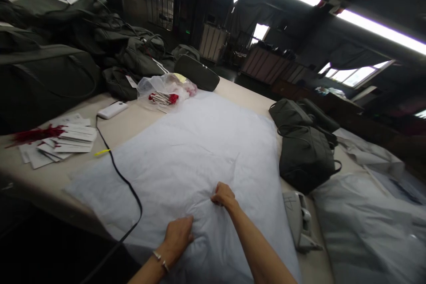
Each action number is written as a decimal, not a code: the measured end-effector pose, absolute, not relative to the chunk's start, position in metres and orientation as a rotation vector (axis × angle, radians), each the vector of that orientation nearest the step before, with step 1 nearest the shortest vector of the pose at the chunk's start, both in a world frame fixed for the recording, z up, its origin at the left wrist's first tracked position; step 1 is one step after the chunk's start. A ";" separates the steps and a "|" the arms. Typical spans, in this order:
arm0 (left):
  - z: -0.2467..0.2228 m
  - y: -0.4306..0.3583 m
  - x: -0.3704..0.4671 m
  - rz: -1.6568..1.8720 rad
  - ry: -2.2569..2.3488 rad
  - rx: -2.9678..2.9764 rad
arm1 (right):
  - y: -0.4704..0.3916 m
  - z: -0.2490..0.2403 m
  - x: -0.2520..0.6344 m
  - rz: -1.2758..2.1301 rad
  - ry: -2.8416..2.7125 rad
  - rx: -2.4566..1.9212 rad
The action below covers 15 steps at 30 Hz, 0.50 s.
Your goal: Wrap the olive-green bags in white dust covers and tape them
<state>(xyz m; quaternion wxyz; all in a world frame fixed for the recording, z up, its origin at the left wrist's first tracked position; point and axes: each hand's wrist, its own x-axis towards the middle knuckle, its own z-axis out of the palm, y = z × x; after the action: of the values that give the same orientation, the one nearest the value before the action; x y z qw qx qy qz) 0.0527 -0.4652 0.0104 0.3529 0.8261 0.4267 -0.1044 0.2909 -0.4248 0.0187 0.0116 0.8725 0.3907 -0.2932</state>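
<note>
A large sheet of thin white material (199,142) lies over the table, wrinkled around both hands. My left hand (179,236), with a bracelet on its wrist, is closed on the sheet near its front part. Farther forward and to the right, my right hand (223,195) pinches the same sheet, and creases run between the two hands. The hands are apart from each other. A black cord (128,182) crosses the sheet's left part and hangs off the front edge.
Dark bags (49,71) are piled at the left; more bags (304,155) stand right. White tags (71,140), a white device (113,110) and a plastic bag (166,93) lie on the table (133,120). A tape dispenser (299,222) and plastic sheeting (369,226) are at right.
</note>
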 end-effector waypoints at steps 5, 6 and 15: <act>0.010 -0.461 0.053 -0.338 1.066 2.186 | -0.445 0.022 0.300 -0.851 1.167 2.803; 0.009 -0.461 0.053 -0.353 1.062 2.193 | -0.450 0.021 0.300 -0.863 1.177 2.838; 0.016 -0.457 0.050 -0.455 1.035 2.287 | -0.519 0.059 0.380 -1.017 1.270 3.379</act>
<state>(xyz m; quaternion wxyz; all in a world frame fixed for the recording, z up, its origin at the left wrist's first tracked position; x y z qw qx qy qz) 0.0502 -0.4573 0.0155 0.2908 0.8577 0.3881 -0.1706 0.3798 -0.5191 0.0591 -0.2996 0.8596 0.3231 -0.2588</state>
